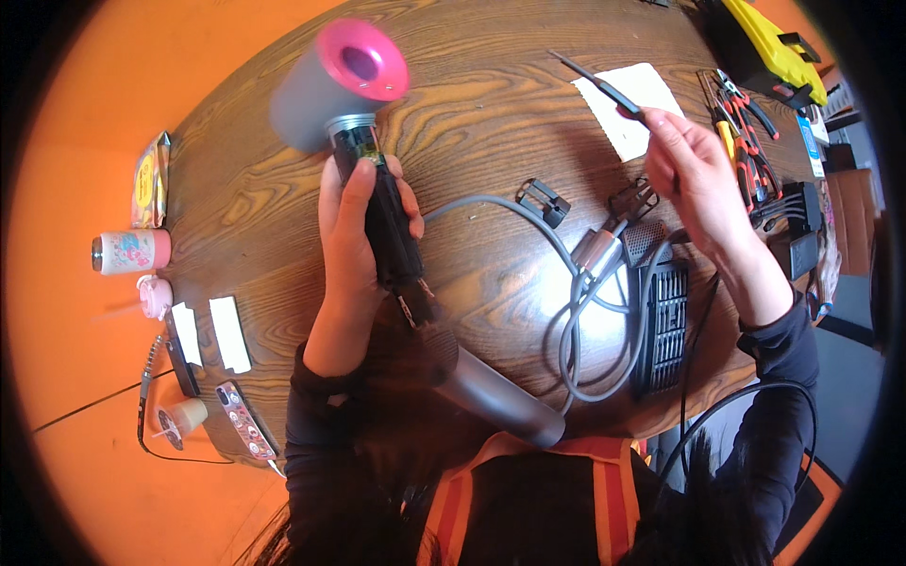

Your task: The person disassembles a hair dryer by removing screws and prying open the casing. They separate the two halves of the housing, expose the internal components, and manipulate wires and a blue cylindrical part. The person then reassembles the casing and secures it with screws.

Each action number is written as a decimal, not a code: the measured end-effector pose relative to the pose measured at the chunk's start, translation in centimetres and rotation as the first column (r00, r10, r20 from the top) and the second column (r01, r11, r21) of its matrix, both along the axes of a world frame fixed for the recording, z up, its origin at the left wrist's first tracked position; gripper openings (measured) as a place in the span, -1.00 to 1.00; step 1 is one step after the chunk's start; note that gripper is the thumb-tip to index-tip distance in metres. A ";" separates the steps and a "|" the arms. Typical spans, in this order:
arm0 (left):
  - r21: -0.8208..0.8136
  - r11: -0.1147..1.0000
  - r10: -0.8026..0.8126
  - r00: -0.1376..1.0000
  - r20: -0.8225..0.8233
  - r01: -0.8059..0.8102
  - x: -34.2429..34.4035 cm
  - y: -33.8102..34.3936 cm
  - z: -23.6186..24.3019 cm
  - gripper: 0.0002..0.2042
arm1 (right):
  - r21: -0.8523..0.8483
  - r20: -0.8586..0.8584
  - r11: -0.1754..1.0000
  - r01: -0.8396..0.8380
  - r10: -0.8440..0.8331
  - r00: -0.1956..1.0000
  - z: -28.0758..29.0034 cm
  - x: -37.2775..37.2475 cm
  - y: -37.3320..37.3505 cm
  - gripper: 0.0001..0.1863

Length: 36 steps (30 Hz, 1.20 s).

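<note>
My left hand [354,222] is closed around the bared black inner handle [385,212] of a hair dryer [316,94]. Its grey head with a pink ring points up and away, slightly blurred. Short bare wires hang at the handle's lower end. Below it a grey tube [505,396], like a handle sleeve, lies slanted near my body by the cord. Over a white sheet [637,104], my right hand [689,160] pinches a slim dark pointed tool [609,87], its tip up to the left, away from the dryer. Whether it is tweezers or a driver is unclear.
A grey cord [571,321] coils mid-table beside a black slotted bit rack [661,330] and a small black bracket [545,202]. Pliers [746,104] and a yellow toolbox [769,47] are at right. Along the left edge stand a cup [132,252], a phone [245,422] and a drink [184,422].
</note>
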State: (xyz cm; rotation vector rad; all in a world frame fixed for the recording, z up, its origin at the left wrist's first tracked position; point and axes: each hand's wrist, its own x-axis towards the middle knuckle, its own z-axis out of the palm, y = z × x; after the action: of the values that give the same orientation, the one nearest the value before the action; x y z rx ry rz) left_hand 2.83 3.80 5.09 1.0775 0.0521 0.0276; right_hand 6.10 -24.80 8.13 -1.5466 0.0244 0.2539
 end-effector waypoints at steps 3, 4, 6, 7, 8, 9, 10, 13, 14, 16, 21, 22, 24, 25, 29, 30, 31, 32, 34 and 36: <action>-0.323 0.937 -0.158 0.986 -0.047 0.135 -0.5 -0.2 -1.3 -0.60 | 0.115 -0.137 0.984 -0.139 0.154 0.978 0.0 -0.5 1.6 -0.72; -0.421 0.885 -0.238 0.971 -0.039 0.200 -0.8 -0.1 -1.7 -0.57 | 0.078 -0.148 0.984 -0.162 0.172 0.974 0.1 -0.8 2.1 -0.69; -0.462 0.854 -0.286 0.958 -0.032 0.239 -1.2 -0.4 -2.6 -0.42 | 0.047 -0.117 0.982 -0.181 0.185 0.976 0.1 -1.2 2.7 -0.76; -0.471 0.826 -0.353 0.936 -0.002 0.310 -1.3 -0.3 -2.9 -0.37 | -0.038 -0.129 0.986 -0.160 0.154 0.980 0.1 -1.4 2.9 -0.80; -0.478 0.792 -0.418 0.908 0.030 0.380 -1.3 -0.3 -3.1 -0.32 | -0.065 -0.097 0.981 -0.185 0.178 0.979 0.0 -1.5 3.0 -0.83; -0.488 0.759 -0.457 0.887 0.072 0.431 -1.4 -0.3 -3.2 -0.29 | -0.122 -0.115 0.979 -0.163 0.149 0.982 -0.2 -1.5 3.2 -0.86; -0.480 0.741 -0.484 0.869 0.104 0.470 -1.5 -0.3 -3.3 -0.32 | -0.251 -0.064 0.953 -0.168 0.157 0.986 -0.5 -1.3 3.4 -0.87; -0.565 0.701 -0.469 0.878 0.093 0.434 -1.8 -0.7 -3.4 -0.41 | -0.726 0.271 0.688 0.000 0.286 0.919 -1.7 -0.9 3.8 -0.85; -0.559 0.704 -0.469 0.878 0.096 0.438 -1.8 -0.7 -3.5 -0.42 | -0.760 0.317 0.650 0.026 0.336 0.887 -2.1 -0.6 3.9 -0.85; -0.531 0.703 -0.499 0.860 0.106 0.474 -1.7 -0.5 -3.5 -0.43 | -0.825 0.362 0.560 0.072 0.426 0.829 -2.7 -0.1 4.1 -0.84; -0.597 0.631 -0.532 0.836 0.132 0.496 -1.4 0.0 -3.7 -0.40 | -0.883 0.337 0.456 0.110 0.451 0.827 -3.9 0.7 4.3 -0.84; -0.649 0.608 -0.519 0.848 0.111 0.457 -1.5 -0.1 -3.6 -0.40 | -0.888 0.326 0.448 0.105 0.453 0.830 -4.1 0.7 4.2 -0.84; -0.704 0.576 -0.501 0.860 0.098 0.415 -1.6 -0.1 -3.6 -0.40 | -0.897 0.314 0.432 0.099 0.462 0.830 -4.3 0.8 4.0 -0.83; -0.713 0.567 -0.495 0.862 0.106 0.413 -1.5 -0.2 -3.6 -0.40 | -0.901 0.311 0.423 0.099 0.469 0.827 -4.4 0.7 3.9 -0.82; -0.749 0.534 -0.499 0.861 0.094 0.391 -1.3 -0.3 -3.9 -0.43 | -0.909 0.337 0.398 0.127 0.519 0.785 -4.3 1.1 3.8 -0.78; -0.695 0.554 -0.532 0.837 0.127 0.458 -1.2 -0.3 -4.0 -0.44 | -0.919 0.343 0.361 0.161 0.524 0.780 -4.1 1.2 3.9 -0.79; -0.636 0.570 -0.565 0.810 0.157 0.521 -1.1 -0.2 -4.0 -0.46 | -0.923 0.356 0.329 0.199 0.536 0.766 -3.7 1.2 4.2 -0.79; -0.570 0.581 -0.599 0.779 0.182 0.580 -1.0 -0.2 -4.1 -0.47 | -0.932 0.350 0.285 0.226 0.531 0.772 -3.3 1.1 4.5 -0.80; -0.648 0.621 -0.507 0.856 0.096 0.441 -1.3 -0.4 -4.0 -0.51 | -0.858 0.453 0.466 0.217 0.486 0.748 -2.0 0.3 5.4 -0.82; -0.591 0.701 -0.439 0.895 0.086 0.400 -1.3 -0.5 -3.8 -0.46 | -0.780 0.472 0.604 0.163 0.397 0.787 -0.7 -1.1 6.4 -0.84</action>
State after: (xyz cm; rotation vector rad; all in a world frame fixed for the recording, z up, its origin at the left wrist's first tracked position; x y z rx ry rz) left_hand 1.51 3.31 1.25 0.4273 -0.1293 -0.4195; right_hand 5.04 -18.39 7.43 -2.4939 -0.5767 -0.2188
